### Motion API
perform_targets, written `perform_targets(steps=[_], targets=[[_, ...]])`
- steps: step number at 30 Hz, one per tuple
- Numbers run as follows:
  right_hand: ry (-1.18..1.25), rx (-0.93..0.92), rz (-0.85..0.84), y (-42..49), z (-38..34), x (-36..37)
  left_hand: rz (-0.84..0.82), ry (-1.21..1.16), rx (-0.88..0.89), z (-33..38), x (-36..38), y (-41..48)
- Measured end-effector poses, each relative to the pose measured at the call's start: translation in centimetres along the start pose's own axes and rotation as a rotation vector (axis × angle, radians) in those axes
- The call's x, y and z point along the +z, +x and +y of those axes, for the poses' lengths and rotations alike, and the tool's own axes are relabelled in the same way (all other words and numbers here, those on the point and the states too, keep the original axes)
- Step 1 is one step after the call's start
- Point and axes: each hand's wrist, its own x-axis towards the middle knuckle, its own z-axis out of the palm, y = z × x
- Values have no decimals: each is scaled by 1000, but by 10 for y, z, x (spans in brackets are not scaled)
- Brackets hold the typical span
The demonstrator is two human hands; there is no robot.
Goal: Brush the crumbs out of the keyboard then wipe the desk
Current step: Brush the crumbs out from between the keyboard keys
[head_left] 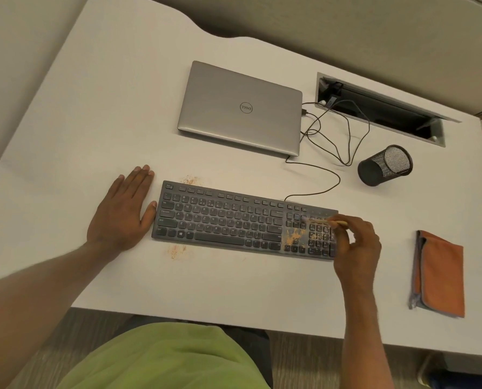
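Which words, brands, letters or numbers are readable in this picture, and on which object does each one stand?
"DELL": round logo on the lid of the closed laptop, seen upside down from here.
"Q W E R T": letter keys on the keyboard, faint but legible.
The other key legends, including the number pad under the crumbs: too small and blurred to read.
Orange cloth and mesh cup: no text visible.

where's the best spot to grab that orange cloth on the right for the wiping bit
Likely best: pinch the orange cloth along its long left edge, where the grey-trimmed layers lie stacked, coming from above on that side with the right hand. It lies flat and folded on the desk, so only edges offer a grip.
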Motion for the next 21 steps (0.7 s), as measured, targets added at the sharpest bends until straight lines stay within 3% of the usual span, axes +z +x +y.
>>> perform_targets(steps=[4,8,16,21], targets=[[155,-37,-50,1,-19,7,1,1,0,0,0,0],[119,-44,-137,6,-14,16,-5,3,4,0,0,0],[-78,26,14,8,15,-9,1,-1,3,0,-1,0],[96,27,-21,6,-10,1,-8,-3,1,0,-1,0]])
